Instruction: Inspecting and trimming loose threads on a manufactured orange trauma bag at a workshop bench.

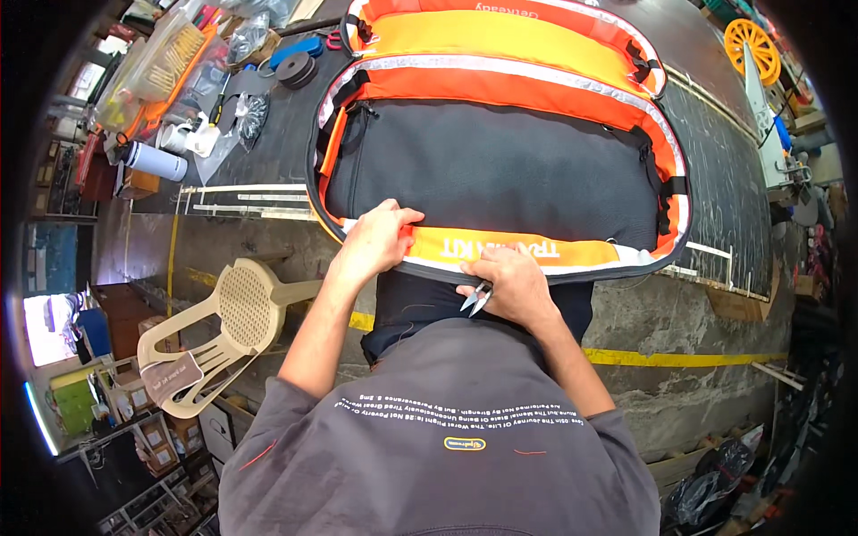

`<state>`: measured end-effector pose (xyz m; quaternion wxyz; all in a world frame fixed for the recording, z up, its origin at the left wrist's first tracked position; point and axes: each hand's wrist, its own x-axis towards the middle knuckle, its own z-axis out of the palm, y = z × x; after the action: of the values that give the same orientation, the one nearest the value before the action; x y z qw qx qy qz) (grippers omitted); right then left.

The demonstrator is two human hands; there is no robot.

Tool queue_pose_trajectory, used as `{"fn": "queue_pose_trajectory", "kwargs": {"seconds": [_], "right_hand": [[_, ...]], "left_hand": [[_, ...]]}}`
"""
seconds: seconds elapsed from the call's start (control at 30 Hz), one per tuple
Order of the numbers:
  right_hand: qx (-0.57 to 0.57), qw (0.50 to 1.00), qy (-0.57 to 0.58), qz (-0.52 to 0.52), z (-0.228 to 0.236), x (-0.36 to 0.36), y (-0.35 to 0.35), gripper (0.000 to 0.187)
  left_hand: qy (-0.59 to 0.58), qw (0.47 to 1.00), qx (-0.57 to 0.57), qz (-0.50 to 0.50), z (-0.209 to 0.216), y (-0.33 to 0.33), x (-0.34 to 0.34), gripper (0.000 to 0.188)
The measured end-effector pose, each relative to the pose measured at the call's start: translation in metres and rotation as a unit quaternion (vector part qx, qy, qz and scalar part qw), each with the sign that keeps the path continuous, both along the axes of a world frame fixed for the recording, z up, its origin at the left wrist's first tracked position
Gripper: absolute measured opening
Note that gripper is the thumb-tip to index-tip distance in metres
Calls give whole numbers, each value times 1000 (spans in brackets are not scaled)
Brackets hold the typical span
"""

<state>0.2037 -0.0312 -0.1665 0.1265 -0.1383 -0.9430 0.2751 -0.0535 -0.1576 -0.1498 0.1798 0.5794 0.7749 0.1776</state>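
An open orange and black zip bag (500, 161) lies on the dark table, with its near edge toward me. My left hand (377, 239) grips the near left part of its rim, thumb and fingers closed over the orange wall. In my right hand (514, 284) is a pair of thread snips (476, 299), their pointed blades sticking out toward my body. The fingers of that hand also rest against the yellow-orange front band (581, 253) of the bag. The snips' handle is hidden in my palm.
Left on the table (268, 161) are a black spool (296, 70), a white bottle (154, 161) and a plastic bin (161, 67). A beige plastic chair (246, 308) stands at left. At the far right is a yellow wheel (752, 54).
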Motion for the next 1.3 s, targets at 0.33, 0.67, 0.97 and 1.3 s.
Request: {"fn": "queue_pose_trajectory", "kwargs": {"seconds": [0.33, 0.67, 0.97, 1.3], "right_hand": [[-6, 999, 33, -13, -8, 5, -4, 37], [-68, 996, 40, -43, 12, -6, -5, 33], [127, 976, 164, 72, 9, -24, -5, 24], [90, 980, 171, 47, 1, -24, -3, 18]], "left_hand": [[10, 997, 66, 33, 7, -1, 4, 11], [-144, 981, 125, 18, 33, -41, 15, 8], [-208, 963, 169, 6, 43, -56, 3, 8], [-80, 984, 159, -20, 29, -75, 25, 5]]}}
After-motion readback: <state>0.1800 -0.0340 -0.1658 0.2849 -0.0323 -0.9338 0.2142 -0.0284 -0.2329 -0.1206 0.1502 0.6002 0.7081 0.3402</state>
